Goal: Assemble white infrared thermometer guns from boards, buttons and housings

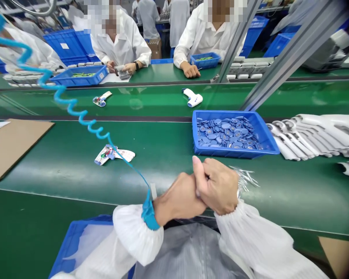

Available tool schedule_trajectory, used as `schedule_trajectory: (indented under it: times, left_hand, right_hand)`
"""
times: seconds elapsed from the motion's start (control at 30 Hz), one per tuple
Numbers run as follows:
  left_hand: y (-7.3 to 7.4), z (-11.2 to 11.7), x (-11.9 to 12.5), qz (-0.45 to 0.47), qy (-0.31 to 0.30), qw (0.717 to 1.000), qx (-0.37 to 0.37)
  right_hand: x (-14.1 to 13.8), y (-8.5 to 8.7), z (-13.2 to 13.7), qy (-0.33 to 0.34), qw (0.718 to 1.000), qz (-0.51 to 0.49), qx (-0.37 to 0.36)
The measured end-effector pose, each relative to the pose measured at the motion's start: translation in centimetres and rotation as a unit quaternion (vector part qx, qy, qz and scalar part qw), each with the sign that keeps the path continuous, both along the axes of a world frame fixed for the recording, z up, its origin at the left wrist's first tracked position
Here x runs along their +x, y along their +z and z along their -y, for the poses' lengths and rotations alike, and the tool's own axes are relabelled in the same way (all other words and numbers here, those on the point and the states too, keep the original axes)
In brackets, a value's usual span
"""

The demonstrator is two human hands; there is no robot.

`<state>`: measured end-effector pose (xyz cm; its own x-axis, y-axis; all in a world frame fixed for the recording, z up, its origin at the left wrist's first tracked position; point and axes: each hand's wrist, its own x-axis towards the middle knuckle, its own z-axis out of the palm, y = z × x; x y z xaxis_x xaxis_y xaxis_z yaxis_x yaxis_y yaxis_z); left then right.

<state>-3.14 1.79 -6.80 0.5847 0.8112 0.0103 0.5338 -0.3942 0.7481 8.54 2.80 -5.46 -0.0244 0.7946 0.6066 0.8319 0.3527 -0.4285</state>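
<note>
My left hand [177, 199] and my right hand [216, 186] press together above the green conveyor belt [75, 174], their fingers mostly hidden. A crinkled strip of clear plastic film [244, 179] sticks out past my right hand. A blue wrist strap [149, 213] circles my left wrist, and its coiled cord [66, 104] rises to the upper left. Just beyond my hands stands a blue tray [235, 153] heaped with round blue parts [227, 133]. A white device, opened up and showing a small circuit board [113, 154], lies to the left.
Stacked white plastic housings [308, 137] lie right of the tray. A cardboard sheet [14, 147] lies at left, a white thermometer-like device [193, 97] on the far belt. A blue crate [75, 236] and grey plastic sheet [189, 252] sit below. Several co-workers sit opposite behind metal rails.
</note>
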Motion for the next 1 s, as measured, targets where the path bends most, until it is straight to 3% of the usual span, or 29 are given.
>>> schedule_trajectory:
  times: [0.13,0.27,0.37,0.47,0.57,0.67,0.83,0.93,1.0]
  left_hand:
    - [-0.3,-0.5,0.4,-0.027,0.029,0.999,0.015]
    - [0.0,-1.1,-0.2,0.045,0.047,0.998,-0.019]
    - [-0.1,-1.2,-0.5,0.072,0.066,0.994,-0.041]
    - [-0.6,-0.9,-0.1,-0.012,0.068,0.998,0.008]
    - [-0.9,-0.4,0.5,-0.073,0.085,0.992,0.052]
    - [-0.4,0.0,-0.4,-0.039,0.111,0.993,0.021]
    - [1.3,-0.6,-5.4,-0.058,0.168,0.984,0.006]
    - [1.7,-1.6,-6.6,-0.127,0.159,0.975,0.094]
    - [1.8,-2.2,-5.9,-0.221,0.109,0.956,0.158]
  right_hand:
    - [0.1,-0.4,-0.4,0.004,0.999,-0.017,0.049]
    - [1.1,0.2,-0.6,-0.055,0.989,-0.122,0.06]
    - [1.8,0.4,-0.7,-0.024,0.994,-0.109,-0.002]
    - [1.6,-0.4,-0.9,0.001,0.995,-0.071,-0.066]
    - [1.3,-0.9,-1.0,-0.01,0.994,-0.074,-0.078]
    - [2.2,0.0,-1.8,0.034,0.991,-0.053,-0.121]
    - [5.8,1.9,-8.0,0.015,0.968,0.054,-0.246]
    - [6.3,1.0,-12.9,0.028,0.946,0.128,-0.297]
    - [5.5,-0.1,-15.2,0.045,0.923,0.177,-0.34]
